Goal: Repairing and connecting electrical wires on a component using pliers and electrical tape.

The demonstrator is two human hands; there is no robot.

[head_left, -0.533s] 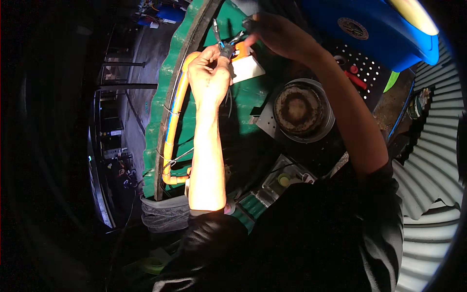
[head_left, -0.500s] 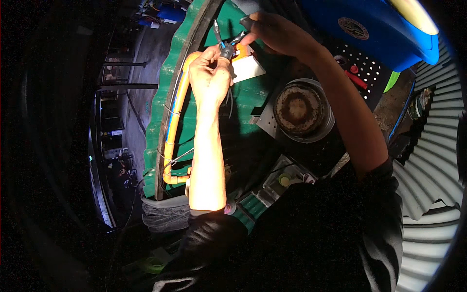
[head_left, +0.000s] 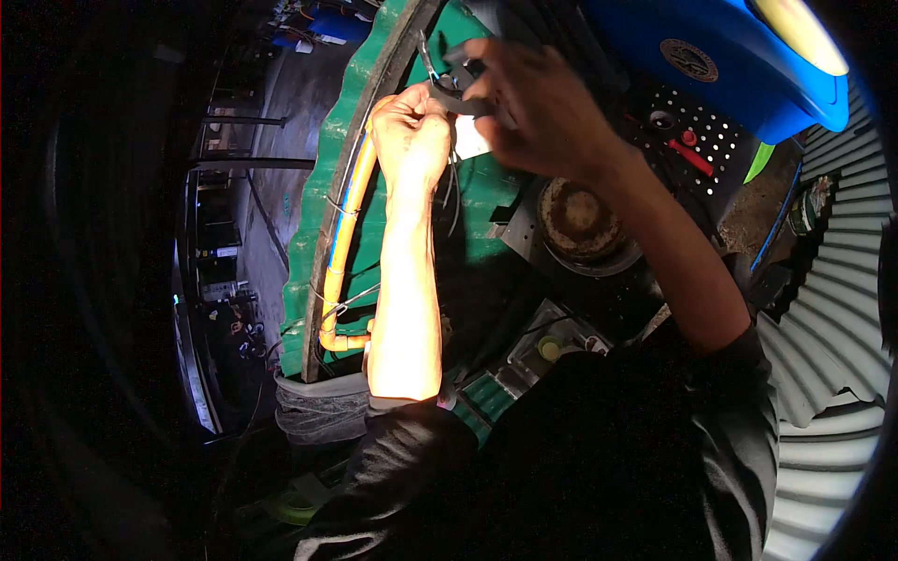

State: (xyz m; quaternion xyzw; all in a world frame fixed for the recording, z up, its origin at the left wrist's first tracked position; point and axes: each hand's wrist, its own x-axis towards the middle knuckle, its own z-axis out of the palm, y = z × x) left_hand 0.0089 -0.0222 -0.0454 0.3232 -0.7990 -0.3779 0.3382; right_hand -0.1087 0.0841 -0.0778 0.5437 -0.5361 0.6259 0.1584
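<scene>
My left hand [head_left: 412,140], brightly lit, is closed in a pinch around the end of a cable whose stripped wires [head_left: 428,56] stick up past the fingers. From this joint a dark strip of black tape [head_left: 458,101] stretches across to my right hand [head_left: 552,117]. The right fingers are bent around the strip and partly blurred by motion. Behind the hands, a white panel [head_left: 470,138] shows in part. Thin grey cable tails [head_left: 454,192] hang below the left hand.
An orange pipe [head_left: 344,234] is tied along a dark beam on the green corrugated sheet [head_left: 304,243]. Right of it stand a round, stained tin [head_left: 580,220], a perforated black panel [head_left: 678,112] with a red-handled tool [head_left: 692,159], and a blue bin [head_left: 748,84]. A clear tray [head_left: 533,337] lies lower down.
My right hand has moved down and closer over the white panel, with the strip now stretched from the left hand. The left hand still pinches the cable in nearly the same place.
</scene>
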